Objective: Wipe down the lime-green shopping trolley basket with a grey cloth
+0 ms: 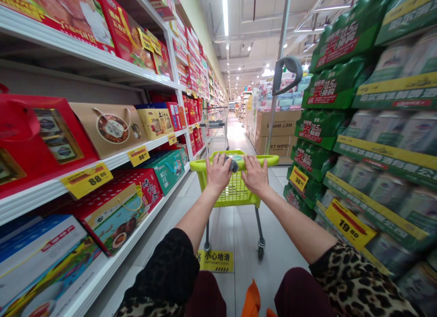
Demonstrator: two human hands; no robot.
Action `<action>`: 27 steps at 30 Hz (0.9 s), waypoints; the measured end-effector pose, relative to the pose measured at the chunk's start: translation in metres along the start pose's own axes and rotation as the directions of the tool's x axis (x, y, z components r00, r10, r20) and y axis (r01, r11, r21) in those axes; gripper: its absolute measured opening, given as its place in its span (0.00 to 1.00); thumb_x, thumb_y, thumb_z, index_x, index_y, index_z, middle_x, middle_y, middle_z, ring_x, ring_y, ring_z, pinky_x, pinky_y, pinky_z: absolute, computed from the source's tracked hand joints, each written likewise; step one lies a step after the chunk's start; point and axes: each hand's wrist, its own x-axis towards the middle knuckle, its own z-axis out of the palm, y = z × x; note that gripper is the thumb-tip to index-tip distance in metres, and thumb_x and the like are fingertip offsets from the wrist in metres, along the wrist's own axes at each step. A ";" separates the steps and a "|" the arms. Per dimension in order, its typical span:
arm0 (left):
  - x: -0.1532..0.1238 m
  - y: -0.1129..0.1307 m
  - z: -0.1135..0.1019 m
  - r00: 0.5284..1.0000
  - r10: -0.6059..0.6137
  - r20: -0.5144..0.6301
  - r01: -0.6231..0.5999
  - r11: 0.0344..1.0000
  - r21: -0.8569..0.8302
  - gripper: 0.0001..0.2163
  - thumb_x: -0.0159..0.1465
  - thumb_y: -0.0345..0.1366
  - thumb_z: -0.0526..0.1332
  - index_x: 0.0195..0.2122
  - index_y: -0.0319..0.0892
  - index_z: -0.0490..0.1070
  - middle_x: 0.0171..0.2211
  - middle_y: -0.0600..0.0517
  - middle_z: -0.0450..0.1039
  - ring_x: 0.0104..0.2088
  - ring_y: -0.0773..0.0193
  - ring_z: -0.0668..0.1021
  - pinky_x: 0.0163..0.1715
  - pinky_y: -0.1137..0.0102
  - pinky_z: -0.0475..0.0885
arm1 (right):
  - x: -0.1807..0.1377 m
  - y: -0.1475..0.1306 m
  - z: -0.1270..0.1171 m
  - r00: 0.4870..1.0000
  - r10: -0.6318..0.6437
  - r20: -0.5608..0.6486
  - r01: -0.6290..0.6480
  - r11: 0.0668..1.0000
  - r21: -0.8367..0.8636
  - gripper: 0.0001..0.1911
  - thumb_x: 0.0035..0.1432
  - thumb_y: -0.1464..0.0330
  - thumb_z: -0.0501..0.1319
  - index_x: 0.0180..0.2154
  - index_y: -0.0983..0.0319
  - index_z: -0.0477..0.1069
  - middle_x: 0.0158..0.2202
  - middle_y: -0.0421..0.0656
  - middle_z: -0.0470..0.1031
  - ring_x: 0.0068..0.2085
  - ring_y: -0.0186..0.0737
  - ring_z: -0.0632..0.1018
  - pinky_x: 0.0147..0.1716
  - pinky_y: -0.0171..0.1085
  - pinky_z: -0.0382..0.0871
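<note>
A lime-green shopping cart (235, 189) stands in the aisle right in front of me. My left hand (218, 172) grips its near rim and also clutches a small grey object, a cloth or pouch (233, 163). Beside it, my right hand (255, 175) rests palm-down on the same rim with fingers spread forward. Both forearms stretch out from leopard-print sleeves.
White shelves (112, 160) of boxed gift sets with yellow price tags line the left. Stacked green drink packs (321, 126) line the right. A metal cart (215, 126) stands farther down the aisle, near cardboard boxes (278, 133). A yellow floor sticker (215, 261) lies below.
</note>
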 end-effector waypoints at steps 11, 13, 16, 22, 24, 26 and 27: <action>-0.020 -0.060 0.008 0.980 -0.170 -0.101 0.173 0.985 0.021 0.19 0.60 0.37 0.52 0.53 0.45 0.65 0.60 0.45 0.58 0.60 0.51 0.60 0.58 0.51 0.52 | -0.005 0.002 0.006 1.000 -0.007 -0.016 0.007 1.000 -0.022 0.29 0.57 0.65 0.50 0.59 0.70 0.55 0.60 0.55 0.58 0.61 0.51 0.56 0.57 0.58 0.40; -0.019 -0.050 0.010 0.987 -0.131 -0.096 0.132 0.991 0.004 0.19 0.60 0.37 0.53 0.52 0.46 0.67 0.60 0.48 0.59 0.61 0.50 0.58 0.58 0.52 0.54 | -0.007 0.001 0.008 0.999 0.015 -0.038 -0.016 1.000 -0.019 0.30 0.57 0.65 0.51 0.59 0.71 0.54 0.60 0.56 0.58 0.61 0.51 0.55 0.58 0.58 0.40; -0.020 -0.042 0.010 0.995 -0.067 -0.070 0.066 0.998 -0.021 0.18 0.60 0.37 0.54 0.51 0.47 0.68 0.60 0.50 0.58 0.62 0.50 0.55 0.58 0.52 0.54 | -0.010 0.003 0.010 0.998 0.017 -0.065 -0.016 1.000 0.005 0.31 0.56 0.65 0.52 0.59 0.70 0.54 0.60 0.56 0.58 0.61 0.52 0.55 0.58 0.58 0.39; -0.029 -0.071 0.007 0.999 0.001 -0.033 0.000 1.000 0.019 0.18 0.60 0.33 0.52 0.51 0.50 0.68 0.61 0.52 0.58 0.63 0.55 0.55 0.59 0.55 0.52 | -0.010 0.005 0.007 0.999 -0.019 -0.040 0.020 1.000 0.013 0.28 0.57 0.67 0.50 0.59 0.68 0.55 0.60 0.54 0.58 0.61 0.50 0.56 0.57 0.59 0.38; -0.032 -0.084 0.006 0.998 -0.042 -0.053 0.043 0.999 0.028 0.18 0.60 0.33 0.51 0.52 0.49 0.67 0.61 0.52 0.57 0.63 0.55 0.56 0.60 0.55 0.52 | -0.009 0.001 0.006 0.999 -0.026 -0.029 0.026 1.000 0.017 0.28 0.57 0.68 0.50 0.59 0.67 0.55 0.60 0.54 0.59 0.61 0.49 0.57 0.58 0.59 0.37; -0.034 -0.094 0.005 0.991 -0.105 -0.082 0.106 0.994 0.008 0.20 0.61 0.33 0.51 0.55 0.46 0.63 0.61 0.48 0.57 0.62 0.54 0.57 0.59 0.55 0.53 | -0.009 -0.002 0.006 0.999 -0.030 -0.027 0.031 0.999 0.028 0.28 0.56 0.68 0.50 0.59 0.67 0.56 0.60 0.53 0.59 0.61 0.49 0.57 0.58 0.58 0.36; -0.034 -0.097 0.003 0.988 -0.123 -0.092 0.122 0.992 -0.015 0.22 0.61 0.34 0.50 0.57 0.43 0.60 0.61 0.46 0.56 0.62 0.55 0.57 0.59 0.56 0.54 | -0.009 -0.004 0.007 0.999 -0.031 -0.032 0.032 0.999 0.034 0.28 0.56 0.68 0.51 0.59 0.67 0.56 0.60 0.53 0.59 0.61 0.49 0.57 0.58 0.58 0.36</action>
